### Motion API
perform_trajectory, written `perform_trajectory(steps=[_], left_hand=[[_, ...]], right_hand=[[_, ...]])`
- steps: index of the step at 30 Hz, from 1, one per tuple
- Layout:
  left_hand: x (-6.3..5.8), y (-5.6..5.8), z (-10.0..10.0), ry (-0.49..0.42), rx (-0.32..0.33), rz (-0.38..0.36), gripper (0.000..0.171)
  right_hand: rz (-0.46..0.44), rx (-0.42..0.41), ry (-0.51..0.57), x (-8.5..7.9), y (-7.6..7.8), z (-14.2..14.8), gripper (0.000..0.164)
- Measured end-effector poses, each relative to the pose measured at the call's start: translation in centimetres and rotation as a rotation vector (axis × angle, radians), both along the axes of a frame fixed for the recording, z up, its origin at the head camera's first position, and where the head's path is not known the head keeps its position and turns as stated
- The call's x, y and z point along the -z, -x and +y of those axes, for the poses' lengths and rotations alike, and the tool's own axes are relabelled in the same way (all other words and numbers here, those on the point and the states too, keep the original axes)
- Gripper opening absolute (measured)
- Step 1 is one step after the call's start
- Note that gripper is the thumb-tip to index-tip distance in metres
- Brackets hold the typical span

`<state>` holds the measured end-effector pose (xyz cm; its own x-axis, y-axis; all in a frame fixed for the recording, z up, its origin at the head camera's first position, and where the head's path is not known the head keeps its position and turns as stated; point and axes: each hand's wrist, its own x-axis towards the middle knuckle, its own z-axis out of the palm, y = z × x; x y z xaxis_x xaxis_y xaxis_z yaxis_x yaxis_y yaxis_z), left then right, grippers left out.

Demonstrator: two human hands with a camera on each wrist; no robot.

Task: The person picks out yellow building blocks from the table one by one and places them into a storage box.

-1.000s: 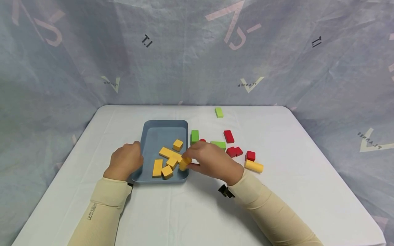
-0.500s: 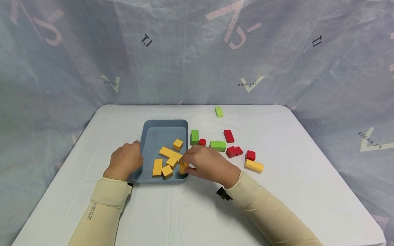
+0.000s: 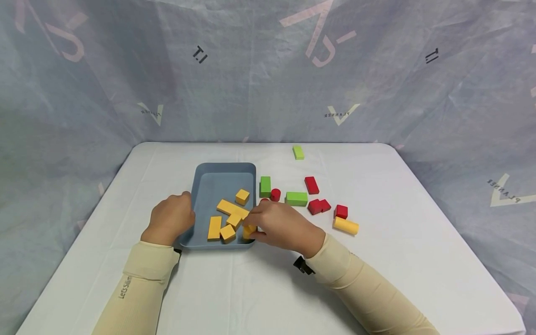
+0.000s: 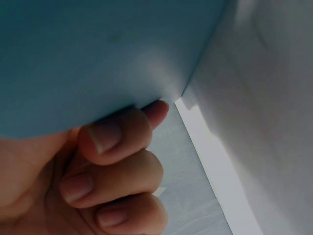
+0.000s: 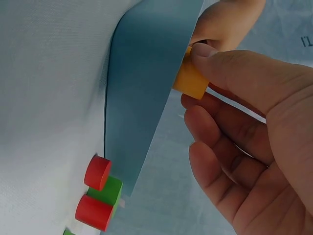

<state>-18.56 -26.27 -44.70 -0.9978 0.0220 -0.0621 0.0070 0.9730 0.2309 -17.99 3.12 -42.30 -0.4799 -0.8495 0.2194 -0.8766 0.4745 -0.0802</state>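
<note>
A blue-grey tray (image 3: 224,168) lies on the white table, with several yellow blocks inside. My left hand (image 3: 171,217) grips the tray's left edge; in the left wrist view its curled fingers (image 4: 122,134) lie against the tray wall (image 4: 98,58). At the tray's near right corner my right hand (image 3: 282,225) pinches a yellow block (image 5: 191,78) between thumb and fingers, just past the right wall in the right wrist view. Beside that block are a yellow cube (image 3: 228,232), a long yellow block (image 3: 228,208) and a flat yellow block (image 3: 214,228).
Right of the tray lie green blocks (image 3: 296,199), a red cylinder (image 3: 275,194) and red blocks (image 3: 311,185). A yellow cylinder (image 3: 345,226) lies farthest right beside a red cube (image 3: 341,211). A light green block (image 3: 298,152) sits near the table's far edge.
My right hand has moved slightly left and lower with the yellow block, into the tray's near right corner. Red cylinders behind it have come into view. The left hand stays put.
</note>
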Motion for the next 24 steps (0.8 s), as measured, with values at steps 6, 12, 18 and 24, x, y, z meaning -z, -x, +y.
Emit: perform_trajectory(steps=[6,12,18,24], left_hand=[[0.00,-0.01,0.00,-0.002,-0.001,-0.002,0.019],[-0.06,0.00,0.01,0.001,-0.002,-0.007,0.021],[-0.08,0.00,0.03,0.007,0.000,-0.004,0.021],[-0.05,-0.02,0.03,0.009,0.000,-0.003,0.021]], right_hand=[[-0.003,-0.002,0.009,0.03,-0.05,-0.10,0.022],[-0.005,0.002,0.008,0.08,-0.04,-0.12,0.024],[-0.001,0.008,0.011,-0.07,-0.04,-0.03,0.024],[-0.003,0.013,0.007,-0.17,0.06,0.13,0.025]])
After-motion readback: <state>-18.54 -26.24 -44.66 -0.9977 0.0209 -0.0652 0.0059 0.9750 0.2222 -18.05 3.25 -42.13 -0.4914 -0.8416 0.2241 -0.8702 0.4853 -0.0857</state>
